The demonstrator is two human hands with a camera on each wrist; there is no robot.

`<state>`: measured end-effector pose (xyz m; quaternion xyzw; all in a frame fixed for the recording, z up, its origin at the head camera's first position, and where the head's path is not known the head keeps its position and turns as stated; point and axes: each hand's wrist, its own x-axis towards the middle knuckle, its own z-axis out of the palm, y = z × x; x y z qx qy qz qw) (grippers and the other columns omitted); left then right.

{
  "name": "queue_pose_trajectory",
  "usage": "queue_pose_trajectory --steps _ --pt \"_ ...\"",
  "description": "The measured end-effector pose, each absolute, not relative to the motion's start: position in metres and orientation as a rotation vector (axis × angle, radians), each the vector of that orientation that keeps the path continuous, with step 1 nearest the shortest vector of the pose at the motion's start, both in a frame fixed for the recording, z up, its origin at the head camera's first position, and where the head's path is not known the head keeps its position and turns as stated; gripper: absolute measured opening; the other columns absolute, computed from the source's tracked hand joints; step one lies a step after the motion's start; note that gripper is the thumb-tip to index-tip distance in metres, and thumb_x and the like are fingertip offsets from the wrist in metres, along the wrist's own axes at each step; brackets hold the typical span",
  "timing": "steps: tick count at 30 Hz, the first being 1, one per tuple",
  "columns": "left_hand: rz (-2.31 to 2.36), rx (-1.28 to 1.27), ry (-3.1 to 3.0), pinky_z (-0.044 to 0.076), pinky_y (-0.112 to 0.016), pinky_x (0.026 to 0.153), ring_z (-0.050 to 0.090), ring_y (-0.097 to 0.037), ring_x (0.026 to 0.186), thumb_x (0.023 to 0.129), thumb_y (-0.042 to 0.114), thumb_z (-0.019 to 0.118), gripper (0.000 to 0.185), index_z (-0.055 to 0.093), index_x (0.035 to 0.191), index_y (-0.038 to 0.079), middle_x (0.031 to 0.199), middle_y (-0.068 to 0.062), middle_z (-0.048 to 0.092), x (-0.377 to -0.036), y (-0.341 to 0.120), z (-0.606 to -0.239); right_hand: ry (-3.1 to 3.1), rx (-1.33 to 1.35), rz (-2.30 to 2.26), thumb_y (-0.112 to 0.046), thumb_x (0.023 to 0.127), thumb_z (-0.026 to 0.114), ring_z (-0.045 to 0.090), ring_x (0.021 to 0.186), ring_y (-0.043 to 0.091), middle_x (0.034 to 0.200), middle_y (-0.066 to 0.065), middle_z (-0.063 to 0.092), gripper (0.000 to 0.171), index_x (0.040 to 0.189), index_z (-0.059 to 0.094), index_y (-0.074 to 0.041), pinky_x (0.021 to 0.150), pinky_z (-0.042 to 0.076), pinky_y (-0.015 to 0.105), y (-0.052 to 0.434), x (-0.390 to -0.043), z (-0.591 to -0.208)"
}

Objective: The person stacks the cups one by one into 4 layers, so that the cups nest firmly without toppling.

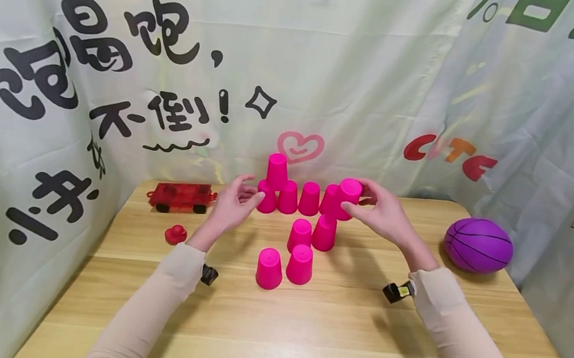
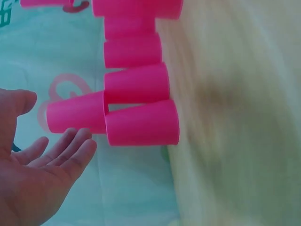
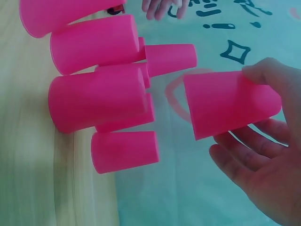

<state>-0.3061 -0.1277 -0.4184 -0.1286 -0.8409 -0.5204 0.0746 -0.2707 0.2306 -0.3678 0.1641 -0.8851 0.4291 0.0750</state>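
Observation:
My right hand [image 1: 384, 214] holds a bright pink plastic cup [image 1: 349, 199] upside down between thumb and fingers, above the table. In the right wrist view this cup [image 3: 230, 104] hangs apart from the standing ones. At the back left, one cup [image 1: 277, 170] rests on top of two neighbouring cups [image 1: 288, 197]. Beside these stands my left hand [image 1: 233, 202], fingers spread and nothing gripped; the left wrist view shows its fingertips [image 2: 84, 148] near the raised cup [image 2: 77, 113], contact uncertain. Several upturned cups [image 1: 269, 269] stand nearer the front, partly overlapping in view.
A red toy car [image 1: 181, 196] and a small red rubber duck [image 1: 175, 234] sit on the table's left side. On the right lies a purple ball [image 1: 478, 245] with black lines. A printed cloth backdrop [image 1: 368, 94] rises behind the wooden table [image 1: 292, 335].

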Motion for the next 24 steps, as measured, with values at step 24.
queue_pose_trajectory --steps 24 --pt "-1.622 -0.582 -2.542 0.062 -0.043 0.098 0.075 -0.026 0.104 0.097 0.02 0.077 0.041 0.064 0.135 0.011 0.113 -0.012 0.077 -0.238 -0.134 -0.443 -2.597 0.337 1.418 -0.029 0.096 0.076 0.066 0.115 0.032 0.129 0.017 0.069 0.06 0.147 0.055 -0.007 0.099 0.057 0.046 0.202 -0.333 -0.385"
